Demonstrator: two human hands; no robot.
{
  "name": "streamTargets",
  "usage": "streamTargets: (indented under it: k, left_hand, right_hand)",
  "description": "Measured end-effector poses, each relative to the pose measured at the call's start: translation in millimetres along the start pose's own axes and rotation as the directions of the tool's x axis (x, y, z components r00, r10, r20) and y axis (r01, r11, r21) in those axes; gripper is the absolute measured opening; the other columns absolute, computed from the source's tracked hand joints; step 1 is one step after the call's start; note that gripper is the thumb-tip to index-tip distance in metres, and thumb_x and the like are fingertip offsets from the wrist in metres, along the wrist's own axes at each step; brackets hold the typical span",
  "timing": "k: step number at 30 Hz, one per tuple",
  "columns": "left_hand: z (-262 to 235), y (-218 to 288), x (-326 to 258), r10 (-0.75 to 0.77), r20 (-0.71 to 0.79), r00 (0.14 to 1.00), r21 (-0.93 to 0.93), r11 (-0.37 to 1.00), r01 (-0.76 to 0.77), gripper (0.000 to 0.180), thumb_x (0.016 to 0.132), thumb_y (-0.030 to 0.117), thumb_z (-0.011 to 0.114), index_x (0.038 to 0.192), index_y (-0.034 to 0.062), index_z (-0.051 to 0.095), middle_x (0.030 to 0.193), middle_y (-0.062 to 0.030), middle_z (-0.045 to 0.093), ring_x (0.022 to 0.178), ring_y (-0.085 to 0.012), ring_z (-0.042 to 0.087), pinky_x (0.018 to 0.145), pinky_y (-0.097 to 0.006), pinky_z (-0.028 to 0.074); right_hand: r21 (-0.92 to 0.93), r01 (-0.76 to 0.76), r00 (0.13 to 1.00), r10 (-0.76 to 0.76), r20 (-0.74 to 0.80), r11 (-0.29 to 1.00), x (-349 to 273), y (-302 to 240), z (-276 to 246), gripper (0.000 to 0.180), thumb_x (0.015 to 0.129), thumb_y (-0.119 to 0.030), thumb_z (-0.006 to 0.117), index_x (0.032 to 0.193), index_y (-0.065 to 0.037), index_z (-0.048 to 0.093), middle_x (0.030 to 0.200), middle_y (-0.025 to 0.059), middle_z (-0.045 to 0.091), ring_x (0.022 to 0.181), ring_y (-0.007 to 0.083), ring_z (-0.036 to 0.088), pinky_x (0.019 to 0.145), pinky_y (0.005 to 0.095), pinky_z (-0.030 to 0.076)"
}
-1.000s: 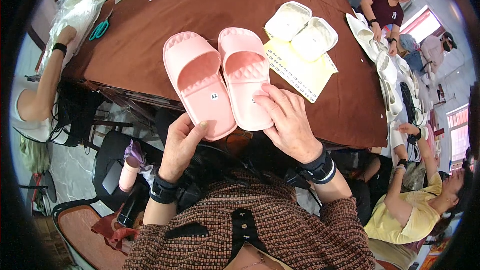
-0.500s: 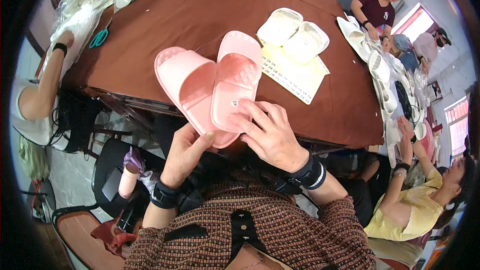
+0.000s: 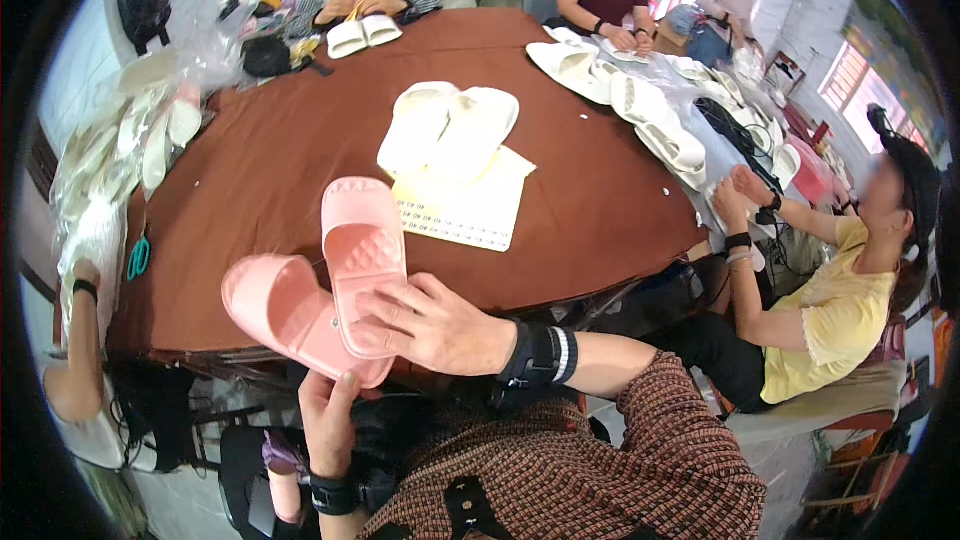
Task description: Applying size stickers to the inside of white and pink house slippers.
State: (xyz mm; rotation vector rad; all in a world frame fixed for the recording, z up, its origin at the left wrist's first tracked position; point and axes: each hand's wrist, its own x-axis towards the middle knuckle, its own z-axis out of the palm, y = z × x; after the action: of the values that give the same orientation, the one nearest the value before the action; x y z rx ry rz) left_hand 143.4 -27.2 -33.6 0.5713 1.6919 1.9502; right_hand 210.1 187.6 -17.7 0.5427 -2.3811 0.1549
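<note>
A pair of pink slippers (image 3: 365, 202) is fanned out over the table's front edge, the right one overlapping the left. My left hand (image 3: 328, 420) grips them at the heels, its thumb on top. My right hand (image 3: 440, 325) lies across the right slipper's insole, fingers stretched out and pressed lightly on it. A small round pale sticker (image 3: 335, 322) shows on the left slipper beside the overlap. Beyond my hands, a yellow-backed label sheet (image 3: 460, 220) with printed rows lies on the table, partly under a pair of white slippers (image 3: 450, 130).
The brown-covered table (image 3: 560, 190) curves ahead. Teal scissors (image 3: 139, 256) and plastic-wrapped pale slippers (image 3: 150, 130) lie left, near a co-worker's arm (image 3: 88, 340). White slippers (image 3: 650, 120) line the right edge. Co-workers sit at the far side and right; one wears yellow (image 3: 830, 310).
The view has swung, showing more of the room. In it, the pink slippers and my hands sit farther left and lower. My right fingers now cover the right slipper's round sticker.
</note>
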Motion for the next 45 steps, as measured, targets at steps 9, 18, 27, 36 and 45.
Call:
streamTargets:
  k: [9,18,27,36,45]
  left_hand:
    - [12,-7,4,0.053,0.029,0.998,-0.045,0.998,-0.051,0.027,0.095,0.019,0.063,0.106,-0.0051,0.061,0.088,-0.0099,0.068,0.072,-0.0162,0.063,0.07,-0.03,0.053]
    - [13,6,-1,0.075,0.125,0.989,0.185,0.978,-0.098,0.019,0.1,0.017,0.058,0.091,0.0,0.057,0.077,-0.0067,0.064,0.073,-0.013,0.061,0.073,-0.027,0.05]
    - [-27,11,2,0.101,0.047,0.994,0.315,0.943,-0.111,0.012,0.098,0.01,0.059,0.09,0.0002,0.058,0.075,-0.0031,0.062,0.072,-0.0087,0.059,0.068,-0.023,0.048]
    - [-39,81,-1,0.284,0.136,0.949,0.582,0.752,-0.308,0.018,0.094,0.012,0.06,0.083,-0.0017,0.059,0.074,-0.0063,0.062,0.067,-0.0116,0.055,0.064,-0.024,0.043]
    - [-22,160,-22,0.511,0.64,0.574,0.344,0.477,-0.808,0.027,0.09,0.027,0.065,0.075,0.0041,0.06,0.067,-0.0097,0.064,0.06,-0.0211,0.059,0.055,-0.032,0.047]
  right_hand:
    - [-0.09,0.029,0.998,-0.034,-0.055,0.996,1,-5,3,0.047,0.086,-0.024,0.059,0.13,-0.01,0.056,0.13,0.0153,0.054,0.116,0.027,0.054,0.08,0.0387,0.048]
    - [0.077,-0.033,0.963,0.052,-0.265,0.996,-1,21,-57,0.051,0.07,-0.014,0.073,0.119,-0.001,0.063,0.115,0.0149,0.066,0.111,0.0298,0.062,0.086,0.0388,0.052]
    - [-0.155,-0.114,0.937,0.054,-0.346,0.981,-2,69,-151,0.045,0.07,-0.003,0.072,0.114,0.0,0.063,0.102,0.0187,0.067,0.088,0.0375,0.068,0.079,0.0452,0.057]
    - [-0.712,-0.361,0.93,0.178,-0.321,0.603,-35,235,-220,0.049,0.08,-0.006,0.066,0.128,-0.006,0.054,0.127,0.0173,0.056,0.116,0.0352,0.054,0.094,0.0442,0.046]
    - [-0.626,-0.502,0.792,0.608,-0.056,0.597,-95,218,-128,0.032,0.083,-0.016,0.067,0.112,-0.008,0.06,0.121,0.016,0.056,0.109,0.0352,0.055,0.089,0.0484,0.046]
